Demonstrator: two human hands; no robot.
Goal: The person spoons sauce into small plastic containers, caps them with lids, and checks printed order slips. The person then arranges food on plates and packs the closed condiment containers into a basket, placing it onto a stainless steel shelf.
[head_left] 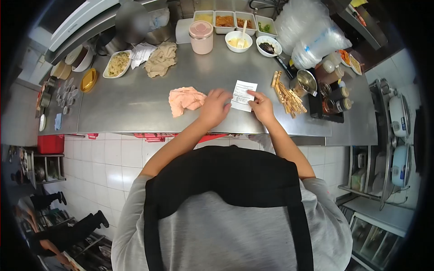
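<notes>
Printed slip (244, 95), white with small dark lines of text, lies slightly askew on the metal tabletop (149, 104) between my two hands. From left, a yellow dish (89, 80) sits apart from a white dish (106, 72) filled with pale yellowish food. Crumpled white paper (142, 53) comes next, just beside a rumpled brown cloth (161, 59). Nearer to me, a peach-coloured cloth (186, 100) lies bunched just beside my left hand (216, 107), while a pink lidded canister (201, 38) stands upright farther back. My left hand is loosely curled at the slip's left edge; I cannot tell whether it touches the paper. Along the back, four white trays (224, 31) of ingredients stand in a row, and a white bowl (235, 49) holding a pale utensil (244, 30) sits in front of them. At the slip's right edge, my right hand (262, 107) sets forefinger and thumb on the paper, a little apart; whether they pinch it, I cannot tell. Farther right are a second white bowl (264, 53) with dark contents, a loose pile of narrow tan pieces (287, 97), a metal container (305, 81), clear plastic bags (312, 36) and a black tray (327, 117) holding bottles (339, 93).
</notes>
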